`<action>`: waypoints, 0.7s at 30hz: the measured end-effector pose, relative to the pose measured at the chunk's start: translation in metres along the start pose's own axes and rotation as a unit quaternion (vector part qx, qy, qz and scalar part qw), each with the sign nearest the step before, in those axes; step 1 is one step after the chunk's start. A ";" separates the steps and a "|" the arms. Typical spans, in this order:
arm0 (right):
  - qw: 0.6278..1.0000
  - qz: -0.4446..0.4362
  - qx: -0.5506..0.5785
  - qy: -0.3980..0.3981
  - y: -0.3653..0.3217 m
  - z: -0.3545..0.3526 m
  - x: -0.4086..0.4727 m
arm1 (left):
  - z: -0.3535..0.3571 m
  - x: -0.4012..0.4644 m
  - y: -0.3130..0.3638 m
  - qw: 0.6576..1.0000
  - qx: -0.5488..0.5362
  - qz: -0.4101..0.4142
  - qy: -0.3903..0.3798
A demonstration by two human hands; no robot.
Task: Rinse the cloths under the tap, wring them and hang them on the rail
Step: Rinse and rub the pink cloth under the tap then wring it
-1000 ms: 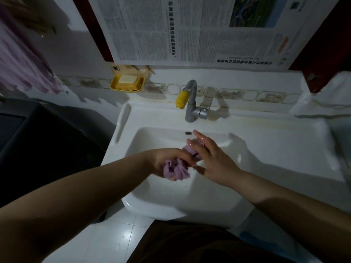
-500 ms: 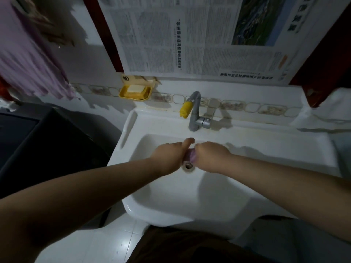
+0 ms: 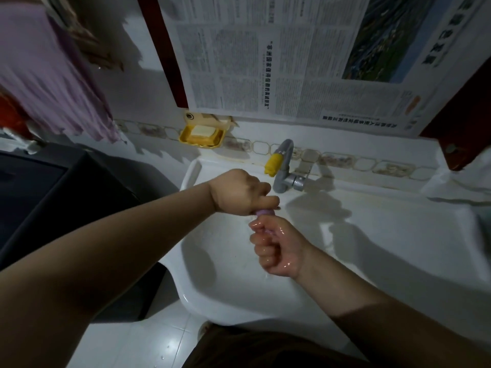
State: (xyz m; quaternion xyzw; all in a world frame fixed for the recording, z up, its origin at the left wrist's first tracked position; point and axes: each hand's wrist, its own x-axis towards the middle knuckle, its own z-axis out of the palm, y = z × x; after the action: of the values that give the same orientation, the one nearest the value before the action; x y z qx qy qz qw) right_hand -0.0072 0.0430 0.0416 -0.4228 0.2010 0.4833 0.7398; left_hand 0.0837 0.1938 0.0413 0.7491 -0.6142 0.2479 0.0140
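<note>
My left hand (image 3: 240, 192) and right hand (image 3: 276, 248) both clamp the cloth (image 3: 79, 213); between them it looks soft, wet, slippery, so I would hold near the ends.

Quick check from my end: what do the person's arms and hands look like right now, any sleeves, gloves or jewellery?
Both forearms are bare as far as the frame shows: no sleeves, gloves, watch or bands. No rings are visible. The right hand is wet and glistening, with water shining on its knuckles and wrist. The left hand looks duller, in shadow. Dark clothing shows at the bottom edge.
</note>
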 end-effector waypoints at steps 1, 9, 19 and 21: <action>0.999 0.023 -0.005 -0.026 -0.003 -0.003 -0.002 | 0.001 -0.005 0.000 1.000 0.015 0.010 -0.002; 0.994 -0.038 -0.101 0.010 -0.026 -0.038 -0.001 | 0.004 -0.037 0.041 0.909 -0.098 -0.340 -0.218; 0.336 -0.638 -0.657 0.219 -0.021 -0.066 0.015 | -0.025 0.004 0.069 0.170 -0.878 -0.429 -0.127; 0.315 -0.717 -0.583 0.215 -0.031 -0.051 0.010 | -0.025 0.011 0.079 0.124 -0.914 -0.367 -0.121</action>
State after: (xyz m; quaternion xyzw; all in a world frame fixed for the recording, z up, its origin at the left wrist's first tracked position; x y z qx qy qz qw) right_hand 0.0302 0.0016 0.0194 -0.8125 -0.3630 -0.3523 0.2896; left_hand 0.0027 0.1724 0.0453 0.3359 -0.0292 -0.6263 0.7029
